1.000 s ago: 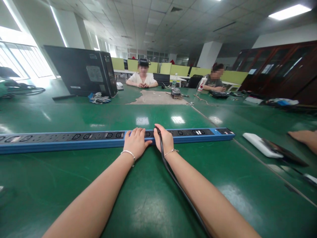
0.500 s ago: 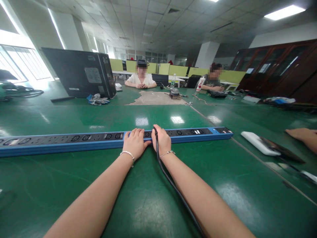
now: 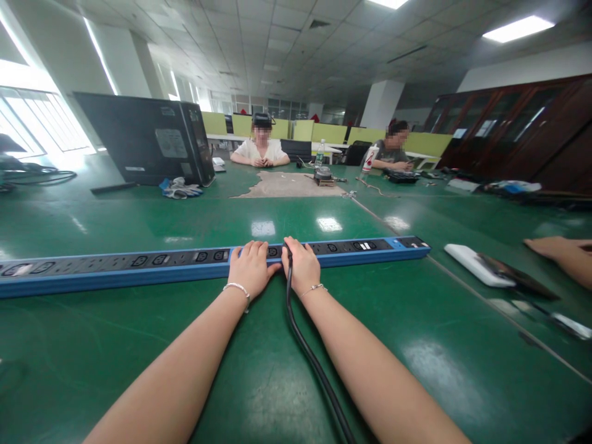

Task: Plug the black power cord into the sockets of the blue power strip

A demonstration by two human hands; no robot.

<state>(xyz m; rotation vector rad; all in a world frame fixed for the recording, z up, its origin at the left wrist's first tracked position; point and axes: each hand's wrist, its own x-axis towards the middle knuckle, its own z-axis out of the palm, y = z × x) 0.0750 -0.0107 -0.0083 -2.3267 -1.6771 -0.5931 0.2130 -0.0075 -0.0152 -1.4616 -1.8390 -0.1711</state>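
A long blue power strip [image 3: 176, 271] with a black socket face lies across the green table [image 3: 139, 345]. My left hand [image 3: 251, 268] rests over the strip near its middle, fingers wrapped over the far edge and thumb on the near side. Just right of it, my right hand [image 3: 301, 265] grips the end of a black cable [image 3: 308, 351] at the strip's sockets. The plug itself is mostly hidden by my fingers. From there the cable runs down toward the near edge of the view, between my forearms.
Beyond the strip are a black computer case [image 3: 148, 139], gloves [image 3: 181, 188], a round metal device [image 3: 323, 175] and a bottle [image 3: 370, 158]. A white box [image 3: 476, 265] and dark phone-like object [image 3: 515, 276] lie right, near another person's hand [image 3: 555, 250]. Two people sit across.
My right hand's fingers have shifted slightly over the plug end, and the cable's lower part has swung left. My left hand stays on the strip. The view has turned slightly.
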